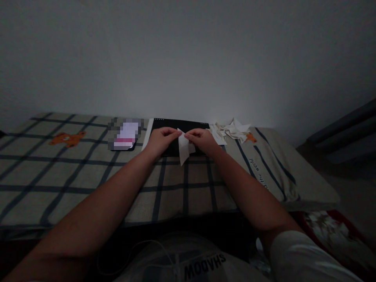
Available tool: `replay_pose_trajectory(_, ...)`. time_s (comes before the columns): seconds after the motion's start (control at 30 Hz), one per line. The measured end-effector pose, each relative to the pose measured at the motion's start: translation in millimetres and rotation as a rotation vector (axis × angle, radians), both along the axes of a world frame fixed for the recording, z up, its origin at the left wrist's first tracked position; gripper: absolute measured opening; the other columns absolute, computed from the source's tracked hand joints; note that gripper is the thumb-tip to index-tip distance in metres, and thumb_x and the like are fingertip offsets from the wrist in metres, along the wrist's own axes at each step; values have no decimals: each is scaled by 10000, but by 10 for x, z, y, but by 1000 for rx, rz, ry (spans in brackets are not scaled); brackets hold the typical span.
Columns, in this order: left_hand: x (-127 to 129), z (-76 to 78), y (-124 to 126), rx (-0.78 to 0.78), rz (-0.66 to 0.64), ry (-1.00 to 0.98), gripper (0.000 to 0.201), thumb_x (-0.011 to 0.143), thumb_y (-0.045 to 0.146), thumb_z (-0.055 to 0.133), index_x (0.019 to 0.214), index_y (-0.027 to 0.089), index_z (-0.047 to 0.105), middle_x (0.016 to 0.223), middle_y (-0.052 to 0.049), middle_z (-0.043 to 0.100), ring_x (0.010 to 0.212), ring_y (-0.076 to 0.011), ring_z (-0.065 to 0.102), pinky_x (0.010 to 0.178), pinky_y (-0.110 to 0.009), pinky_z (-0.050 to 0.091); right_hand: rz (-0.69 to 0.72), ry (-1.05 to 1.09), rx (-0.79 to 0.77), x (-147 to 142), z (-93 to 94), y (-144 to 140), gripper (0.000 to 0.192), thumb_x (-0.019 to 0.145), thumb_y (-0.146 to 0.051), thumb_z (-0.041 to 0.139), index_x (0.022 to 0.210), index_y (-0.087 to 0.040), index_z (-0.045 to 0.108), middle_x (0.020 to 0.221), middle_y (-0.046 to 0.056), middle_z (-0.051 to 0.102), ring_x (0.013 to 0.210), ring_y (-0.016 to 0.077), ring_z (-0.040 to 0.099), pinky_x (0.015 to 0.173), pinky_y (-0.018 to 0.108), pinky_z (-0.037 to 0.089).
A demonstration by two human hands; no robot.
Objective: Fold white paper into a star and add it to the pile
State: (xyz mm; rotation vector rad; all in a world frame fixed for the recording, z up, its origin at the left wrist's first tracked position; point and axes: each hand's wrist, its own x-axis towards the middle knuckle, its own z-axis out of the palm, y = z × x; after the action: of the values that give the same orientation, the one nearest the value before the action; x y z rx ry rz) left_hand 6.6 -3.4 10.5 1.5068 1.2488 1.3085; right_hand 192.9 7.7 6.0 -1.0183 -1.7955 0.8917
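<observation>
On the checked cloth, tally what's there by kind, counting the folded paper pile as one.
Paper piece held by left hand and right hand: 1
Black board: 1
Folded paper pile: 1
Phone: 1
Total: 4

A dim room in a home, seemingly a bedroom: a checked bedsheet [88,172] printed with cartoon bears [67,138] covers a low mattress against a bare white wall [188,58]. A phone [125,135] and a black pad [176,127] lie on it, beside a heap of folded paper [232,130].
</observation>
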Motion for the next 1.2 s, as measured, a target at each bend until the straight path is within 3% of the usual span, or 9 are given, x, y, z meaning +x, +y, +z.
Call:
replay_pose_trajectory(0.17,-1,-28,21,-56,-107,40,434,679,486,760,1006,202,733,1000,-75,726,869,-202,646,740,-300,488,-86,76,-7,-11,-50,40,288,781,-424,621,819,-152,705,735,22,659,673,124,560,628,257,443)
replay_pose_trajectory(0.37,-20,-65,12,-85,-104,159,259,705,433,720,764,184,760,685,-47,701,629,-173,605,606,-287,453,-101,87,-55,-17,-94,91,290,782,-416,610,823,-143,699,721,15,637,662,116,539,617,250,427)
replay_pose_trajectory(0.63,-27,-7,-3,-48,-153,328,208,693,362,692,709,159,737,670,-34,693,617,-149,591,583,-257,422,-45,74,-35,-21,-58,41,315,714,-466,698,766,-156,692,728,14,657,656,114,536,621,250,414)
replay_pose_trajectory(0.87,-33,-29,-6,-71,-168,281,295,697,435,709,803,163,751,704,-40,699,610,-141,576,570,-256,438,-80,148,-161,-5,-111,85,335,676,-483,725,789,-168,726,755,30,685,655,125,547,602,258,412)
replay_pose_trajectory(1.2,-52,-15,5,-58,-196,278,236,690,392,713,732,160,724,684,-35,677,604,-130,554,545,-244,403,-48,242,-274,-35,-45,34,312,655,-444,740,784,-161,713,704,5,648,602,91,490,574,244,382)
